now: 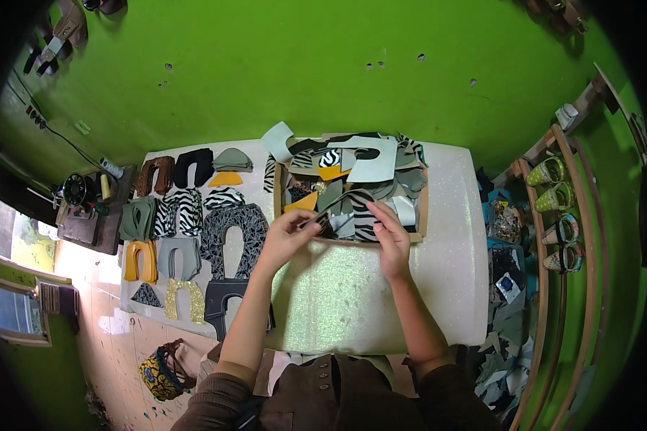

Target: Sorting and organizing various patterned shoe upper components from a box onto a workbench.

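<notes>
My left hand [289, 237] is closed, pinching one end of a curved grey-green cut-out piece [343, 200] of sheet material. The piece arcs over the near side of a shallow cardboard box [423, 215]. By its other end is my right hand [391, 243], fingers stretched out; whether the fingertips touch the piece, I cannot tell. Under the hands, the box is heaped with offcuts in grey, black, white and yellow. A zebra-striped piece [364, 224] lies close to my right fingers. A large pale cut-out [372, 164] rests on top of the heap.
Left of the box, stacked U-shaped pieces stand in rows: yellow [140, 261], zebra-striped [178, 212], glittery gold [184, 300]. A sewing machine [79, 205] sits at the far left. On the right are a wooden rack [535, 215] with green shoes [546, 172] and scraps [507, 337] piled below.
</notes>
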`<state>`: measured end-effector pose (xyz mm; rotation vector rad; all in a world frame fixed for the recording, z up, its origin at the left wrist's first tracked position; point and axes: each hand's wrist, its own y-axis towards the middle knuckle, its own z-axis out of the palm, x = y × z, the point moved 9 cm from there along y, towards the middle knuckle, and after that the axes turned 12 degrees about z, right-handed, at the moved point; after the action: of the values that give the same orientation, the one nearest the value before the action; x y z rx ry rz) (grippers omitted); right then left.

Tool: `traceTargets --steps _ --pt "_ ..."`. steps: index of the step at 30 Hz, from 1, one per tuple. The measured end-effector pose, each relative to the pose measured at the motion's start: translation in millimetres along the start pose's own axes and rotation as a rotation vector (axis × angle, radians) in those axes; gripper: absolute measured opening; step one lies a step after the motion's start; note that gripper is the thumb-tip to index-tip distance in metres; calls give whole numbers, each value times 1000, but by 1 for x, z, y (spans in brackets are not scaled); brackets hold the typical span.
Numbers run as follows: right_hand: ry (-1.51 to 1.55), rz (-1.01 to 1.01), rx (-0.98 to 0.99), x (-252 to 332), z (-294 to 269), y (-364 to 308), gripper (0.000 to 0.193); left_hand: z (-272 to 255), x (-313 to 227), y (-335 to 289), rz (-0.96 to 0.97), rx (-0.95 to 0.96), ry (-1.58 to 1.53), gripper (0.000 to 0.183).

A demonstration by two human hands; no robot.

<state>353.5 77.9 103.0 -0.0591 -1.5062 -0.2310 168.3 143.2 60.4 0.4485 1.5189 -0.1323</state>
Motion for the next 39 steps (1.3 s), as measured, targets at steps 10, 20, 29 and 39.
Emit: traceTargets --steps 10,20,29,39 --pt "96 25 25 -15 51 -2 38 -55 16 -27 -58 -178 -129 14" --pt "-9 249 178 -80 231 11 42 -239 37 -59 -30 -486 -123 23" --pt "-384 76 265 -138 378 38 50 -396 75 -73 -101 -507 490 30" --pt "-600 167 206 -161 424 80 45 -447 88 -35 -20 -461 868 28"
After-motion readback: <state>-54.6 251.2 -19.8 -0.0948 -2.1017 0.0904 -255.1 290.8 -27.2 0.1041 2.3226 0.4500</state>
